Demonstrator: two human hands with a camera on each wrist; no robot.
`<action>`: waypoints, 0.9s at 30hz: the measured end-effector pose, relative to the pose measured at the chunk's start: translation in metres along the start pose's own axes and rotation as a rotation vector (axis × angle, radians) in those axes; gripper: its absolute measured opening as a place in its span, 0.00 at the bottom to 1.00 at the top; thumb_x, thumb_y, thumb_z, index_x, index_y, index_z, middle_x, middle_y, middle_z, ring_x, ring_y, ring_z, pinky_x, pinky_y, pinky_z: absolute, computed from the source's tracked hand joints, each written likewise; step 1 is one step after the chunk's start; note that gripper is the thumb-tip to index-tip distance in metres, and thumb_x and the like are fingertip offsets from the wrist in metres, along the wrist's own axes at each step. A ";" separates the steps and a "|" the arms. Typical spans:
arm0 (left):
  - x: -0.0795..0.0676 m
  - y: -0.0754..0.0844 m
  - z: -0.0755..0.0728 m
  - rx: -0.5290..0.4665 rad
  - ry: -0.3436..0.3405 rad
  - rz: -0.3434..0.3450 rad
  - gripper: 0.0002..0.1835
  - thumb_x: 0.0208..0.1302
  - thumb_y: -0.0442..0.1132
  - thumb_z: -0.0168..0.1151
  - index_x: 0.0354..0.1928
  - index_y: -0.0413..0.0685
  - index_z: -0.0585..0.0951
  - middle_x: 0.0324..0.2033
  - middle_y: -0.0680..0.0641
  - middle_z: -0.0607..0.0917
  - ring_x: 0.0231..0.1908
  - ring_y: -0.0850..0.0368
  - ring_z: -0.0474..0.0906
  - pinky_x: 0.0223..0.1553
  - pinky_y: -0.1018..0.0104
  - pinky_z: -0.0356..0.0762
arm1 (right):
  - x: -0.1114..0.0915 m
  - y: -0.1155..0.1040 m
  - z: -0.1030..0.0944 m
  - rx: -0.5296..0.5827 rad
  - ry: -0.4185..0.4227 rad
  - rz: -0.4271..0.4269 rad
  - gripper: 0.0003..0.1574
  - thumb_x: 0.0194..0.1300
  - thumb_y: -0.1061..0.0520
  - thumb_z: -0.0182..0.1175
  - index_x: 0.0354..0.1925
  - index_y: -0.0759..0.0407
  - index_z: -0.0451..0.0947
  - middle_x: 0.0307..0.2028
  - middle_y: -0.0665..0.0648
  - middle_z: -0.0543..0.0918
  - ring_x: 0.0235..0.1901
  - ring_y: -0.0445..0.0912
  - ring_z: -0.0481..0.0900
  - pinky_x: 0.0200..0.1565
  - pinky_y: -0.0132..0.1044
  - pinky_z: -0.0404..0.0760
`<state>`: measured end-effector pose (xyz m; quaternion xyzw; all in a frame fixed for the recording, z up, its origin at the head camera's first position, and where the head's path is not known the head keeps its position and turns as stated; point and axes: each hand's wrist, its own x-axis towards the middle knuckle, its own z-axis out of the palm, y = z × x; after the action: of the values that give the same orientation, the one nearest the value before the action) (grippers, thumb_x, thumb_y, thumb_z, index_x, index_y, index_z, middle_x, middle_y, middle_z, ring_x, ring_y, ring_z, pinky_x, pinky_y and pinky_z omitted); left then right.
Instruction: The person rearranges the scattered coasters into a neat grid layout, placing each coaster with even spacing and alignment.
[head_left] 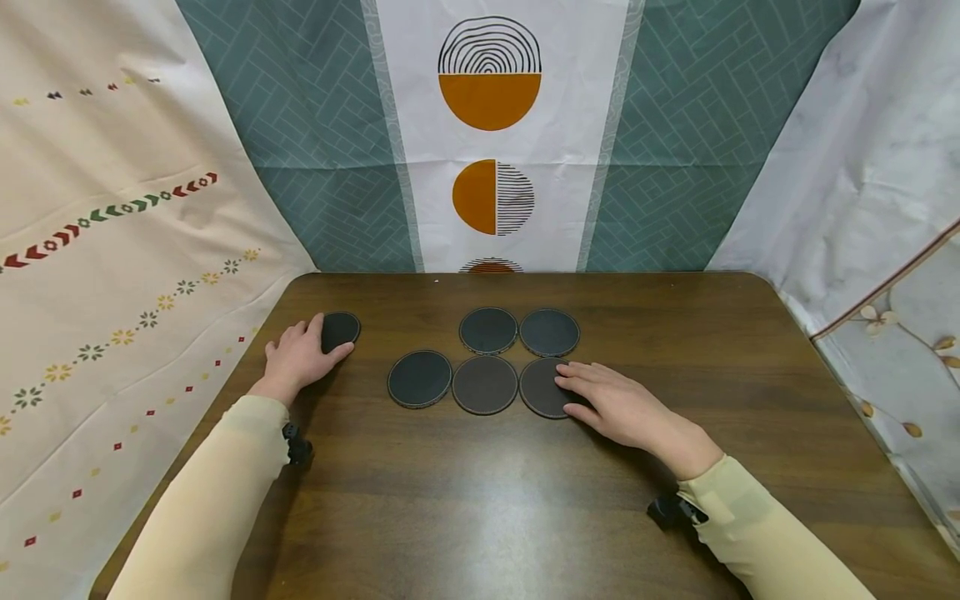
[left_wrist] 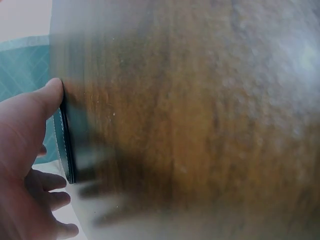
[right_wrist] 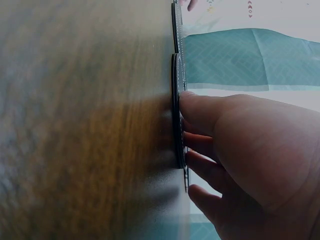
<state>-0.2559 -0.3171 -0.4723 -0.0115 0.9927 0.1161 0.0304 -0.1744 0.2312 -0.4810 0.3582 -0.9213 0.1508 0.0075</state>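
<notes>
Several round dark coasters with stitched rims lie on a brown wooden table (head_left: 450,500). At the far left, my left hand (head_left: 300,358) holds one coaster (head_left: 340,331) by its edges, between thumb and forefinger. Its thumb (left_wrist: 52,95) meets the rim in the left wrist view. On the right, my right hand (head_left: 622,408) rests its fingertips on the front right coaster (head_left: 542,388), partly covering it. That hand's thumb (right_wrist: 200,110) touches the coaster's top face in the right wrist view, where the coaster (right_wrist: 175,110) shows edge-on.
Beside the front right coaster lie a front middle coaster (head_left: 485,385) and a front left coaster (head_left: 420,379). Behind are two more coasters, a back left coaster (head_left: 488,331) and a back right coaster (head_left: 550,332). Patterned cloth (head_left: 315,108) hangs behind the table.
</notes>
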 end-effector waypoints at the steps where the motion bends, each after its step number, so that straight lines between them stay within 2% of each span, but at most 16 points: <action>1: 0.000 0.000 0.000 0.002 -0.002 -0.001 0.57 0.79 0.70 0.58 0.87 0.32 0.51 0.78 0.18 0.59 0.77 0.18 0.54 0.68 0.13 0.48 | 0.000 0.000 0.000 0.001 0.001 -0.001 0.32 0.82 0.51 0.67 0.74 0.66 0.78 0.77 0.65 0.74 0.78 0.61 0.71 0.78 0.62 0.64; 14: 0.003 0.000 -0.002 0.016 -0.017 -0.010 0.58 0.78 0.70 0.58 0.87 0.33 0.49 0.78 0.19 0.61 0.76 0.18 0.56 0.69 0.14 0.48 | 0.001 0.002 0.001 -0.005 0.003 -0.004 0.33 0.81 0.51 0.67 0.75 0.66 0.78 0.77 0.65 0.75 0.78 0.61 0.71 0.78 0.62 0.64; 27: 0.002 0.005 -0.007 0.047 0.013 0.008 0.56 0.77 0.67 0.62 0.85 0.30 0.54 0.73 0.17 0.68 0.70 0.15 0.65 0.69 0.17 0.53 | 0.001 0.003 0.002 -0.006 -0.002 0.000 0.33 0.81 0.51 0.67 0.75 0.66 0.78 0.78 0.64 0.74 0.78 0.60 0.70 0.78 0.61 0.64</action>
<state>-0.2580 -0.3137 -0.4647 -0.0075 0.9954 0.0926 0.0236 -0.1766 0.2321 -0.4833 0.3582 -0.9219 0.1476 0.0076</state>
